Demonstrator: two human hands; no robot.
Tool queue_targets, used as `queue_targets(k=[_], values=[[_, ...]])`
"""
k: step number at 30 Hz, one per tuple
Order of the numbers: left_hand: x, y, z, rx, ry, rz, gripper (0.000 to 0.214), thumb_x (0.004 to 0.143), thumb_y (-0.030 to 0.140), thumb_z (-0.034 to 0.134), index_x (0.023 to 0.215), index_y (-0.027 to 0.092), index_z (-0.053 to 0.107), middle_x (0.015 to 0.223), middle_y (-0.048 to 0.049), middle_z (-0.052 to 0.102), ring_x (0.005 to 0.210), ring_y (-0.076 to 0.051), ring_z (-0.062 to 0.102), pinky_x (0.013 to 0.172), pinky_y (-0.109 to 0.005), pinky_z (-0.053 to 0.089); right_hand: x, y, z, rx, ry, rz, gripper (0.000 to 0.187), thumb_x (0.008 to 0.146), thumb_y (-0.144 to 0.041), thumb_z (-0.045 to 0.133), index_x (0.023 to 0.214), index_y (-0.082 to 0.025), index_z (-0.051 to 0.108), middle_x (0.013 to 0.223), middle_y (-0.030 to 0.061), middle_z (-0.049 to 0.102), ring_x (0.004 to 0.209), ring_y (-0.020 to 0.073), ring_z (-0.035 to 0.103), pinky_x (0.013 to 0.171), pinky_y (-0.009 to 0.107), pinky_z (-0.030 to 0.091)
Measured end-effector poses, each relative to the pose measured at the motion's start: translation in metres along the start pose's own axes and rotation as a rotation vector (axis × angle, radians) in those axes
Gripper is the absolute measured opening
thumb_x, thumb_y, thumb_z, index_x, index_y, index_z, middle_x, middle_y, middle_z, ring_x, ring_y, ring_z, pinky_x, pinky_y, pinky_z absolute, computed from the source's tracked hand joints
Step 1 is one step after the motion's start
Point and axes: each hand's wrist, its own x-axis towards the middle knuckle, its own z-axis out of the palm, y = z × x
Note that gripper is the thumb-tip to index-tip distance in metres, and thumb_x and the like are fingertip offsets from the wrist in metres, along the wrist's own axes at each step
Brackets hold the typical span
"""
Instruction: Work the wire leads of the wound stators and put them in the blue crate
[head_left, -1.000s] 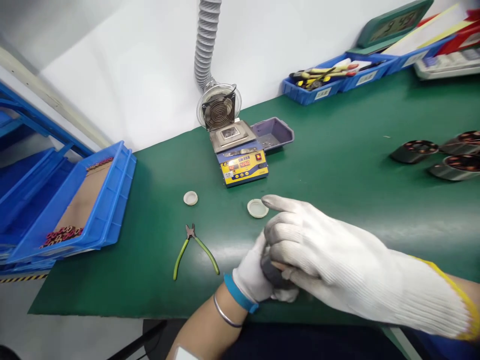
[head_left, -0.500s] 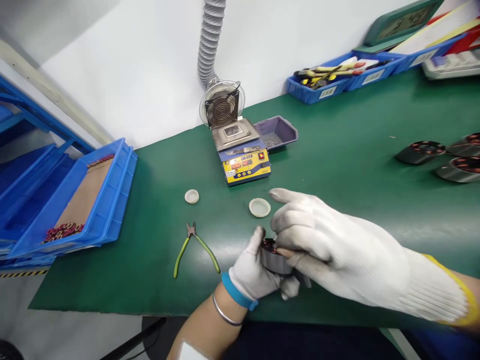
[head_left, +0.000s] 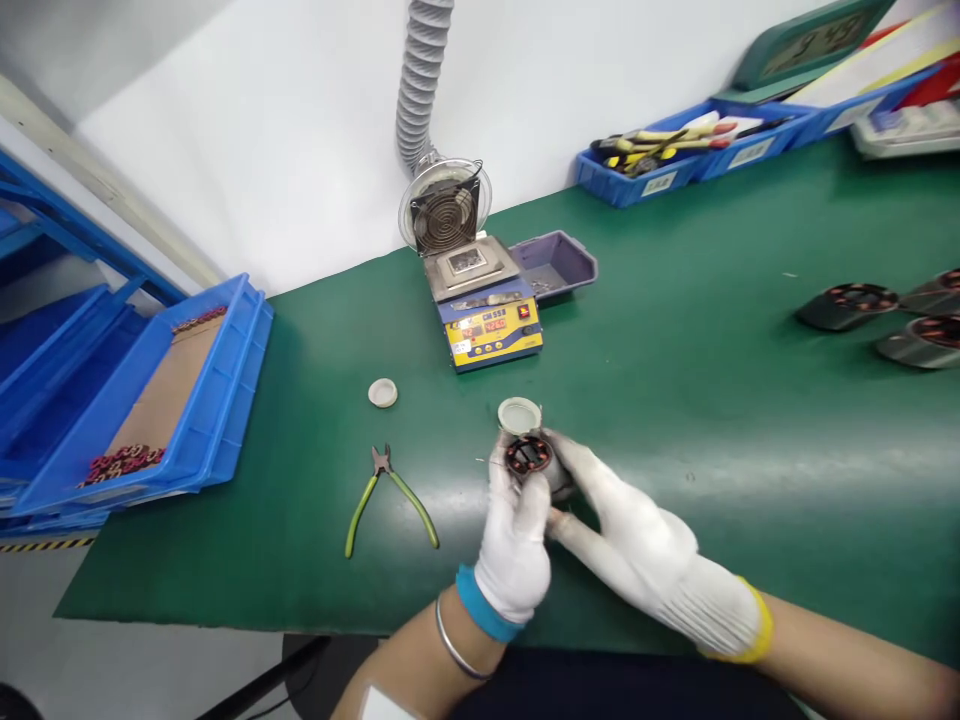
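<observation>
Both gloved hands are around a motor stator (head_left: pixel 559 478), a dark metal cylinder with copper windings showing in its open end. My left hand (head_left: pixel 516 545) grips it from the left and front, thumb near the rim. Along its right side lie the fingers of my right hand (head_left: pixel 626 535), also closed on it. Just beyond the stator is a shallow pale round dish (head_left: pixel 519 415). A second, smaller white dish (head_left: pixel 383 392) sits farther left. Green-handled cutting pliers (head_left: pixel 382 470) lie on the green table with their handles spread, left of my hands.
A yellow-fronted solder pot (head_left: pixel 491 335) stands at the back under a grey duct (head_left: pixel 424 90), beside a purple tray (head_left: pixel 574 265). Blue bins with tools (head_left: pixel 637 180) line the wall. Several stators (head_left: pixel 847 305) stand at right. A blue crate (head_left: pixel 240 400) is at left.
My right hand has come down and left onto the stator's side. The left hand has turned, and the stator has moved up toward the pale dish, its wound end now more toward me.
</observation>
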Motion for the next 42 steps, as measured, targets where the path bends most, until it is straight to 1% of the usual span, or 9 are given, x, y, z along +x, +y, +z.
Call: queue_targets(k=[6,11,14,18,22,26,34,38,42], values=[[-0.003,0.001,-0.002,0.244,-0.149,0.161,0.076,0.091,0.067,0.073,0.154,0.027,0.058,0.158,-0.0127,0.062,0.146,-0.031,0.058,0.127,-0.044,0.043,0.003,0.015,0.004,0.165,0.011,0.173,0.058,0.083,-0.050,0.068,0.135,-0.025,0.064,0.135,0.0138,0.074,0.119,0.0334,0.075,0.103,0.048,0.064],[-0.001,0.009,0.004,0.230,-0.069,0.185,0.062,0.080,0.067,0.083,0.121,0.021,0.080,0.129,-0.0165,0.078,0.124,-0.035,0.073,0.117,-0.048,0.053,-0.001,0.014,-0.007,0.403,-0.066,0.097,0.066,0.081,-0.045,0.077,0.140,-0.024,0.056,0.137,0.0165,0.071,0.121,0.0314,0.074,0.100,0.043,0.065],[-0.002,0.013,0.006,0.213,-0.025,0.178,0.053,0.077,0.063,0.087,0.105,0.018,0.084,0.119,-0.0184,0.081,0.117,-0.037,0.074,0.111,-0.048,0.056,-0.003,0.009,-0.013,0.306,-0.031,-0.051,0.062,0.086,-0.036,0.073,0.144,-0.025,0.055,0.135,0.0144,0.068,0.120,0.0291,0.074,0.096,0.040,0.067],[0.001,0.011,0.005,0.085,0.014,0.154,0.066,0.068,0.056,0.096,0.121,0.021,0.078,0.131,-0.0170,0.076,0.111,-0.034,0.075,0.104,-0.045,0.058,0.014,0.012,-0.023,0.053,0.073,-0.297,0.045,0.090,-0.030,0.067,0.134,-0.027,0.060,0.122,0.0095,0.067,0.108,0.0252,0.076,0.085,0.035,0.069],[0.014,0.006,0.000,-0.065,0.224,0.109,0.058,0.088,0.060,0.078,0.132,0.023,0.068,0.138,-0.0156,0.071,0.102,-0.024,0.074,0.094,-0.038,0.059,0.051,0.025,-0.034,-0.269,0.117,-0.376,0.042,0.090,-0.028,0.064,0.132,-0.024,0.061,0.129,0.0139,0.067,0.116,0.0323,0.073,0.090,0.046,0.066],[0.031,0.012,-0.004,-0.223,0.428,-0.052,0.035,0.106,0.048,0.052,0.112,0.017,0.068,0.106,-0.0106,0.074,0.076,-0.016,0.069,0.072,-0.028,0.055,0.083,0.035,-0.039,-0.529,-0.065,-0.297,0.045,0.090,-0.029,0.062,0.135,-0.023,0.063,0.134,0.0150,0.068,0.110,0.0340,0.074,0.076,0.044,0.064],[0.039,0.018,-0.005,-0.260,0.424,-0.049,0.032,0.107,0.044,0.050,0.107,0.016,0.066,0.093,-0.0064,0.070,0.068,-0.013,0.064,0.066,-0.025,0.050,0.099,0.040,-0.035,-0.695,-0.263,-0.259,0.052,0.093,-0.031,0.063,0.145,-0.027,0.062,0.140,0.0128,0.066,0.101,0.0298,0.075,0.067,0.034,0.056],[0.039,0.016,-0.007,-0.252,0.417,-0.044,0.030,0.102,0.046,0.060,0.106,0.017,0.066,0.095,-0.0063,0.070,0.069,-0.014,0.064,0.066,-0.026,0.050,0.100,0.032,-0.037,-0.586,-0.215,-0.153,0.052,0.091,-0.032,0.063,0.143,-0.031,0.063,0.144,0.0110,0.066,0.109,0.0339,0.075,0.074,0.041,0.060],[0.040,0.014,-0.008,-0.241,0.401,-0.053,0.033,0.096,0.049,0.069,0.105,0.018,0.066,0.096,-0.0069,0.069,0.071,-0.015,0.064,0.066,-0.027,0.049,0.106,0.016,-0.046,-0.112,-0.089,0.055,0.056,0.078,-0.037,0.074,0.132,-0.025,0.065,0.124,0.0124,0.075,0.107,0.0350,0.074,0.086,0.049,0.063]])
